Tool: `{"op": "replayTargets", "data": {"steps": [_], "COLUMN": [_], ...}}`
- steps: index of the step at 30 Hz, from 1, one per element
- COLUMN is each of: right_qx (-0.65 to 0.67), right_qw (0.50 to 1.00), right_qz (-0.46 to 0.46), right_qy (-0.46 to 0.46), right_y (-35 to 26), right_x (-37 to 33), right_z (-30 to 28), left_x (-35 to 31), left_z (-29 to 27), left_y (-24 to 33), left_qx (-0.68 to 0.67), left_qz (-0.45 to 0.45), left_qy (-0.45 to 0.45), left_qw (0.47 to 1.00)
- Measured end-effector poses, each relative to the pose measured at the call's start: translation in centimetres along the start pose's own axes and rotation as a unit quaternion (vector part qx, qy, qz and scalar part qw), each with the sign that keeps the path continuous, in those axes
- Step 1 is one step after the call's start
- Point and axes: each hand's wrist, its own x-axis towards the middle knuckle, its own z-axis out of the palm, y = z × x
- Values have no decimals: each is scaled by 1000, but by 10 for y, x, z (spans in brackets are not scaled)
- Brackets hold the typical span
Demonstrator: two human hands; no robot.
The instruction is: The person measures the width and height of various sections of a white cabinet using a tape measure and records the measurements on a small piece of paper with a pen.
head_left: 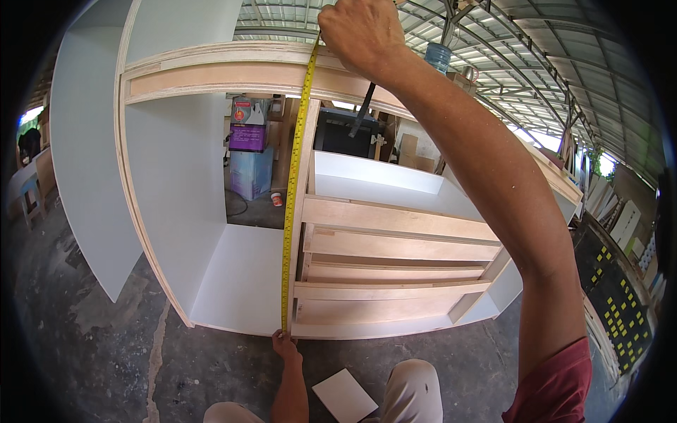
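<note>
A yellow tape measure (297, 151) runs stretched along the front edge of an upright divider in a large plywood cabinet (226, 79) with white inner panels. At its lower end, my left hand (283, 345) pinches the blade against the cabinet's bottom edge. My right hand (363, 35) is closed at the upper end, above the top rail; its fingers hide most of what it grips there. A black strap (362, 111) dangles below that hand. Right of the divider are several bare wooden drawer fronts (402, 220), stacked one above another.
A white square board (345, 396) lies on the concrete floor by my knees (415, 391). Behind the cabinet stand a purple box (249, 135) and a blue box (250, 174). A pale panel (92, 155) stands at the left, and a black board with yellow squares (617, 303) leans at the right.
</note>
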Motion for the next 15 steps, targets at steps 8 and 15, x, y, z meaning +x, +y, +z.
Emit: {"op": "replayTargets", "data": {"steps": [8,15], "right_qx": [-10,-2], "right_qw": [1000,1000], "right_qz": [6,9], "right_qy": [1,10], "right_y": [0,0], "right_x": [-2,-5], "right_z": [5,7], "left_x": [-4,-6], "left_z": [5,7], "left_y": [1,-1], "left_qx": [-9,-12], "left_qz": [-15,-21], "left_qy": [20,20], "left_qw": [1000,999]}}
